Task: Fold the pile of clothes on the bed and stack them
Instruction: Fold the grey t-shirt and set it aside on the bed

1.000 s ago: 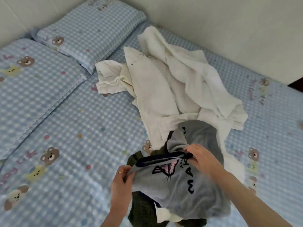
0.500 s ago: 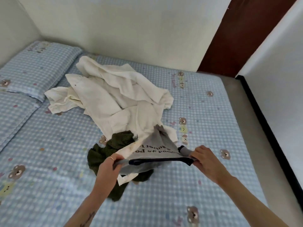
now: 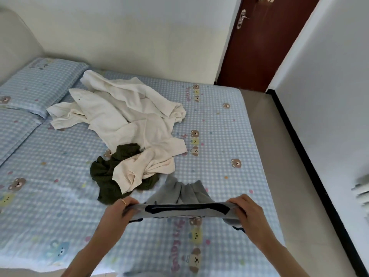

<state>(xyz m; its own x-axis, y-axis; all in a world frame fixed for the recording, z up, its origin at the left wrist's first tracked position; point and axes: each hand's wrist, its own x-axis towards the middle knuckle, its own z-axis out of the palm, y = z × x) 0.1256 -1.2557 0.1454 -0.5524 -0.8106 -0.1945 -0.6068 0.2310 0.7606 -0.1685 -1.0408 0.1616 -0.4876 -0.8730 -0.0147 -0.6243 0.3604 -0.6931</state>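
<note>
Two pillows (image 3: pixel 43 82) (checked), two hands (image 3: pixel 114 214)

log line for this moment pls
left hand + right hand: grip grey shirt, stretched above bed | white clothes, green garment: unfolded

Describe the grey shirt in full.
The grey shirt looks like soft jersey, with a dark navy neckband facing the camera. The left hand and right hand grip its two shoulders, stretching it flat and level above the bed. Its body trails away in folds towards the green garment, its far end touching the sheet.
</note>
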